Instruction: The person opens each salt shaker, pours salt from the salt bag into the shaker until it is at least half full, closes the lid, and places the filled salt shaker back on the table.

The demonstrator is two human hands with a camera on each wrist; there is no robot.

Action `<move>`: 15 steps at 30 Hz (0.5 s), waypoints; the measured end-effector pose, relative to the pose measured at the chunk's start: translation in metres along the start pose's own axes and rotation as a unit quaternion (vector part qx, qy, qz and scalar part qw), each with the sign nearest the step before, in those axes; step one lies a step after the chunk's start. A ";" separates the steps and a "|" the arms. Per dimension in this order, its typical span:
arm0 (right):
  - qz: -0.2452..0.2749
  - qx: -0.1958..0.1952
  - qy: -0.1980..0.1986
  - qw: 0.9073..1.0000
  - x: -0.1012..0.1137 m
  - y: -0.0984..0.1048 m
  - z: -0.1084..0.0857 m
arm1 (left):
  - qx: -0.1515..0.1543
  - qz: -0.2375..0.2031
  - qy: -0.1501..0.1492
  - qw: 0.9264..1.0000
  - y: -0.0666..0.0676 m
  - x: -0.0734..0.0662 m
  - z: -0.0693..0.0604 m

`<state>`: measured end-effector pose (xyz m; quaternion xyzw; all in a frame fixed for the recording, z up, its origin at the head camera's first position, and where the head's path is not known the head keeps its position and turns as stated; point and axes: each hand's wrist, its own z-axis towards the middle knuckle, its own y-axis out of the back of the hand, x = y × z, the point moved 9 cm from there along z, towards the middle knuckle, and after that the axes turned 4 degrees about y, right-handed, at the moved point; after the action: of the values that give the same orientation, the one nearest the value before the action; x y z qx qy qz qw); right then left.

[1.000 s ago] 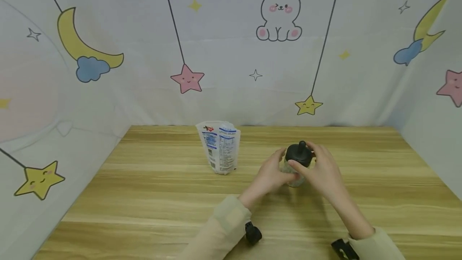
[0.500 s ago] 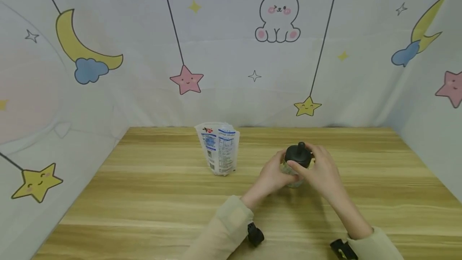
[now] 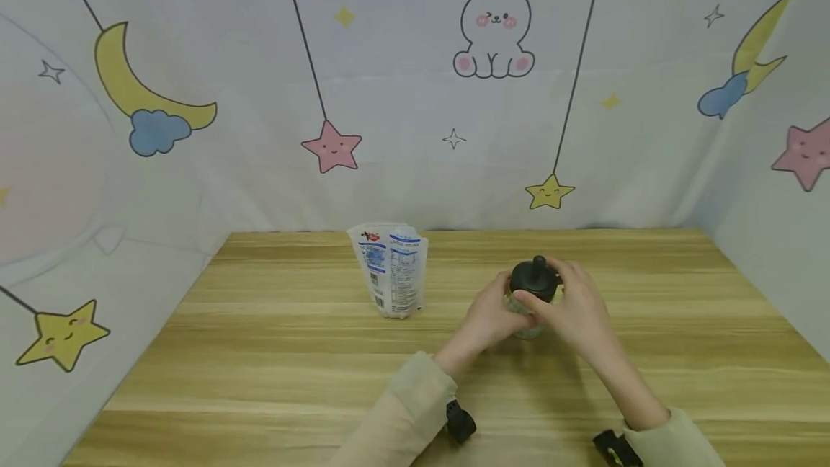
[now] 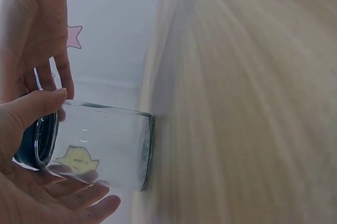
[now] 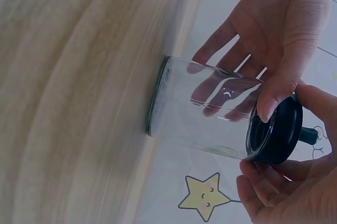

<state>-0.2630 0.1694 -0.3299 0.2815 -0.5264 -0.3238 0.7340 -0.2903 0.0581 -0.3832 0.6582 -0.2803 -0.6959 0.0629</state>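
A clear, empty-looking glass jar (image 4: pixel 113 134) stands upright on the table, its black lid (image 3: pixel 534 279) with a knob (image 5: pixel 308 135) on top. Around the glass just below the lid curls the left hand (image 3: pixel 488 317), its thumb on the near side and fingers behind the glass, as the right wrist view shows (image 5: pixel 263 39). The right hand (image 3: pixel 580 312) grips the lid's rim between thumb and fingers. In the left wrist view the left hand (image 4: pixel 37 182) lies along the jar, the right hand (image 4: pixel 45 29) beyond it.
A white printed pouch (image 3: pixel 394 272) stands on the wooden table (image 3: pixel 259 352), left of the jar and apart from it. Behind the table hangs a pale cloth (image 3: pixel 402 92) with cartoon stars and a rabbit. Black wrist devices sit at both cuffs.
The head view has shifted slightly. Both hands stay around the jar and its lid, with hardly any visible movement; the pouch stays in place.
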 end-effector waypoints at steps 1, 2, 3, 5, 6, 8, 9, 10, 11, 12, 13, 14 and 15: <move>0.000 0.001 0.000 1.000 0.000 0.000 0.000 | 0.000 0.002 -0.001 1.000 0.000 -0.001 0.000; -0.001 0.001 0.000 1.000 0.000 0.000 0.000 | 0.000 0.003 -0.001 1.000 0.000 -0.001 0.000; -0.001 0.002 -0.001 1.000 0.000 0.000 0.000 | -0.001 0.003 0.001 1.000 0.000 -0.002 0.000; 0.000 0.002 -0.001 1.000 0.000 0.000 0.000 | -0.004 0.002 0.003 1.000 0.000 -0.002 0.000; 0.000 0.002 0.000 1.000 0.000 0.000 0.001 | -0.004 0.001 0.005 1.000 0.000 -0.002 0.000; 0.001 0.001 0.000 1.000 0.000 0.000 0.001 | -0.007 0.000 0.007 1.000 0.000 -0.001 0.001; 0.002 0.001 0.000 1.000 0.000 0.000 0.001 | -0.008 -0.001 0.008 1.000 0.000 -0.001 0.001; 0.003 0.001 0.000 1.000 0.000 0.000 0.000 | -0.010 -0.002 0.008 1.000 0.000 -0.001 0.001; 0.003 0.001 -0.001 1.000 0.000 0.000 0.000 | -0.011 -0.002 0.009 1.000 0.000 -0.001 0.001; 0.003 0.002 -0.001 1.000 0.000 0.001 0.000 | -0.013 -0.002 0.009 1.000 -0.001 -0.001 0.001; 0.003 0.002 -0.002 1.000 0.000 0.001 0.000 | -0.015 -0.002 0.009 1.000 -0.001 -0.001 0.002; 0.003 0.002 -0.003 1.000 0.000 0.001 0.000 | -0.017 -0.002 0.009 1.000 -0.001 0.000 0.002; 0.002 0.002 -0.003 1.000 0.000 0.001 0.000 | -0.019 0.000 0.009 1.000 -0.001 0.000 0.003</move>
<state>-0.2628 0.1700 -0.3290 0.2813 -0.5300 -0.3220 0.7324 -0.2924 0.0598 -0.3835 0.6629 -0.2667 -0.6953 0.0775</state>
